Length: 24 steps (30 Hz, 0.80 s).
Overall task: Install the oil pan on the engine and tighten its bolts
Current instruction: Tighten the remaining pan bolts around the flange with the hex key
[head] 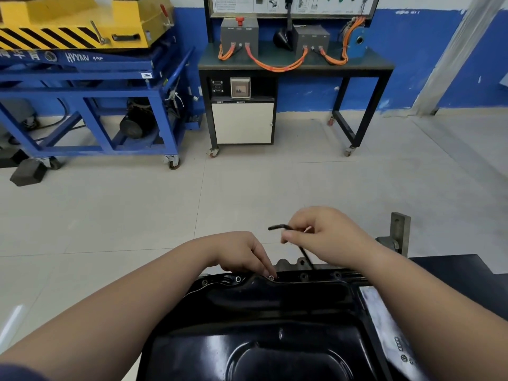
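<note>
A glossy black oil pan (pixel 264 325) lies across the bottom of the head view, its far flange carrying several bolt holes. My left hand (pixel 242 254) reaches over that flange and its fingertips pinch a silver bolt (pixel 271 277) seated in a hole. Another silver bolt (pixel 238 278) sits in the flange just to the left. My right hand (pixel 324 235) hovers above the flange and grips a black L-shaped hex key (pixel 291 240), short arm pointing left, long arm angling down toward a hole (pixel 303 276).
A grey metal engine-stand bracket (pixel 398 232) rises behind the pan at right. Across the tiled floor stand a blue wheeled lift cart (pixel 90 86) with a yellow top and a black bench (pixel 294 64) with orange cables.
</note>
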### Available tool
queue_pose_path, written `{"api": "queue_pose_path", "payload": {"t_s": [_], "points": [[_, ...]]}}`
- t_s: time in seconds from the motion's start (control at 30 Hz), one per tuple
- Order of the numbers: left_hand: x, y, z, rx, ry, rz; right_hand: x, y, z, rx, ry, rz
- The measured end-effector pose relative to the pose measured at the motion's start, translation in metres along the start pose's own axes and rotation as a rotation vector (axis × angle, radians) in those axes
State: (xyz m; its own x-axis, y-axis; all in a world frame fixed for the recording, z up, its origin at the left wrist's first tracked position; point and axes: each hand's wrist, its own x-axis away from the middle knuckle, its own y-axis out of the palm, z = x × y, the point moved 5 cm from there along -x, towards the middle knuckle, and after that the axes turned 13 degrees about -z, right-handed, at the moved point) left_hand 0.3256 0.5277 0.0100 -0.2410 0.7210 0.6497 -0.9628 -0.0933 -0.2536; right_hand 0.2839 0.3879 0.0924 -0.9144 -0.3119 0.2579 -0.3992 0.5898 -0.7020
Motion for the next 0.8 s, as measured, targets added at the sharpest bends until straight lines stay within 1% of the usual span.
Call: {"api": "queue_pose_path", "payload": {"t_s": [0.07,0.13,0.23,0.37,0.8], "points": [[0.000,0.000,-0.001,0.000,0.009,0.005,0.012,-0.007,-0.012,0.019,-0.092,0.075],[0.000,0.000,-0.001,-0.007,0.012,0.007,0.022,-0.008,-0.019,-0.035,-0.160,0.089],[0.000,0.000,-0.001,-0.007,0.010,0.012,0.028,-0.001,-0.019,-0.035,-0.221,0.093],[0.000,-0.002,-0.001,-0.011,-0.006,0.038,0.034,0.004,-0.019,-0.095,-0.310,0.158],[0.005,0.001,0.003,-0.025,-0.040,0.060,0.041,0.012,-0.021,0.035,-0.376,0.217]]}}
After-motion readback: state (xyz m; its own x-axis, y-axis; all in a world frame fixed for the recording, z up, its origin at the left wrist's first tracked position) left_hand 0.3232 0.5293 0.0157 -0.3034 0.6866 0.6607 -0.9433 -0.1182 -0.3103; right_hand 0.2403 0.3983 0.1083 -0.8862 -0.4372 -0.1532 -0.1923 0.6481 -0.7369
